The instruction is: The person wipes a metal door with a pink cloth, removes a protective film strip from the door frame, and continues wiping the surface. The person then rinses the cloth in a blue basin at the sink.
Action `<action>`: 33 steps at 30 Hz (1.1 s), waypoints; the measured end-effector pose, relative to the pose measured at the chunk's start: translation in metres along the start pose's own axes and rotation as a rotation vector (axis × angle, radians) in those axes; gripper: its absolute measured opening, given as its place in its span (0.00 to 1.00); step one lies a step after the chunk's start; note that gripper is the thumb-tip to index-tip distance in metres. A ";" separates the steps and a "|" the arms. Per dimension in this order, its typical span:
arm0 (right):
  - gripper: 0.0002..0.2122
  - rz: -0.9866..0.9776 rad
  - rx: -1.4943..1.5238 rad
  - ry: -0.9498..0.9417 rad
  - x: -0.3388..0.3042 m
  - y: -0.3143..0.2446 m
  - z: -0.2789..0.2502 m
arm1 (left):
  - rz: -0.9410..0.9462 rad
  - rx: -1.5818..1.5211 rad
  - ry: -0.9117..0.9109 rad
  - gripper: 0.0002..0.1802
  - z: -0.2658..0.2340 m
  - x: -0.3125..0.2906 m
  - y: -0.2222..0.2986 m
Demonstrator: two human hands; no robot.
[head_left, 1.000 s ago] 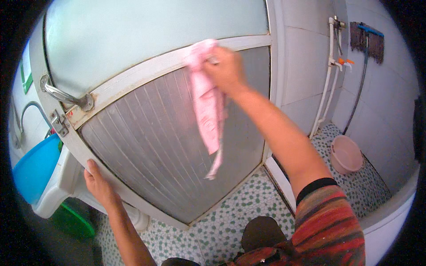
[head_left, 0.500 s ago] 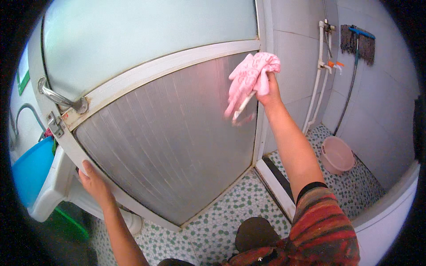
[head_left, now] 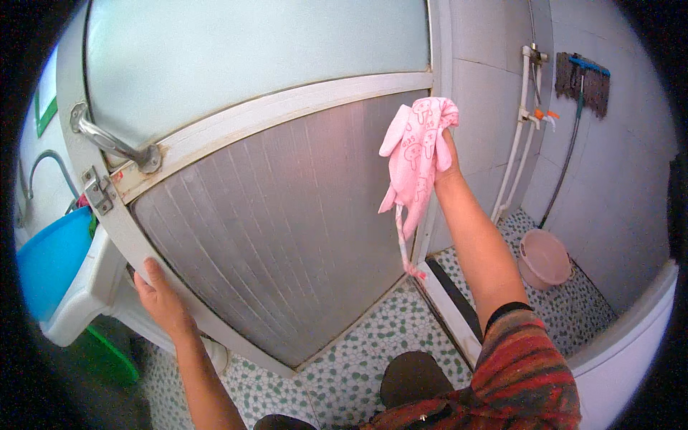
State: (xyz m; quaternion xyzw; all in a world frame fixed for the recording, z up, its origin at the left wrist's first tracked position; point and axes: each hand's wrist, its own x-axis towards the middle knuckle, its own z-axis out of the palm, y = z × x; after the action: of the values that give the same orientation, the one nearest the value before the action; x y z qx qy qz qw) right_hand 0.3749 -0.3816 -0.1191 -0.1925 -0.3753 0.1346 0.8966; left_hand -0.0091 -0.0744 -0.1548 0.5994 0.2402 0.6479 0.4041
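Note:
A framed door [head_left: 287, 222] with a grey ribbed lower panel and a frosted upper pane fills the middle. My right hand [head_left: 448, 166] is closed around a bunched pink cloth [head_left: 417, 147] with a printed pattern, held up against the right side of the lower panel. From the cloth a thin pale strip dangles toward the door's lower corner. At the lower left, my left hand [head_left: 166, 304] grips the edge of the door frame, with the thumb on the front and the other fingers partly hidden behind. Above it are a metal handle [head_left: 115, 143] and a latch [head_left: 98, 190].
On the left, a blue basin [head_left: 54, 261] rests on a white sink [head_left: 86, 301], with a green object below. To the right are a raised sill [head_left: 451, 308], a pink basin [head_left: 545, 258] on the tiled floor, white pipes [head_left: 517, 143] and a hanging mop [head_left: 584, 82].
My right hand has shifted slightly right and down with the cloth, which now hangs longer with its strip swinging lower. My left hand stays on the door edge.

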 end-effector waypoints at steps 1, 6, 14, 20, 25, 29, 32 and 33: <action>0.17 -0.045 -0.092 0.045 0.000 -0.003 0.002 | -0.021 -0.051 -0.004 0.21 0.000 -0.002 0.002; 0.12 -0.140 -0.427 0.304 0.028 -0.013 0.020 | 0.018 -0.005 0.022 0.20 -0.003 -0.006 0.007; 0.08 -0.509 -1.167 0.388 0.051 0.021 0.070 | 0.072 -0.030 0.022 0.21 -0.002 -0.011 0.012; 0.07 -0.810 -1.254 -0.328 -0.005 0.103 0.174 | 0.091 0.003 0.052 0.20 -0.001 -0.010 0.009; 0.04 -0.897 -1.281 -0.456 -0.046 0.165 0.254 | 0.040 -0.073 0.010 0.21 -0.001 -0.006 0.008; 0.04 -0.957 -1.273 -0.492 -0.046 0.152 0.256 | 0.004 0.113 0.030 0.21 -0.006 0.002 0.004; 0.05 -1.090 -1.301 -0.521 -0.037 0.138 0.242 | -0.007 0.015 -0.009 0.21 -0.010 0.003 -0.001; 0.05 -1.106 -1.314 -0.494 -0.034 0.133 0.233 | -0.012 -0.003 -0.023 0.21 -0.013 0.001 -0.002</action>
State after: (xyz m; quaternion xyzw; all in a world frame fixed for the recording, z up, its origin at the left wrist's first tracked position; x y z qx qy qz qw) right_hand 0.1694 -0.2191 -0.0495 -0.4245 -0.5984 -0.5217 0.4354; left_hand -0.0206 -0.0698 -0.1580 0.6046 0.2381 0.6390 0.4116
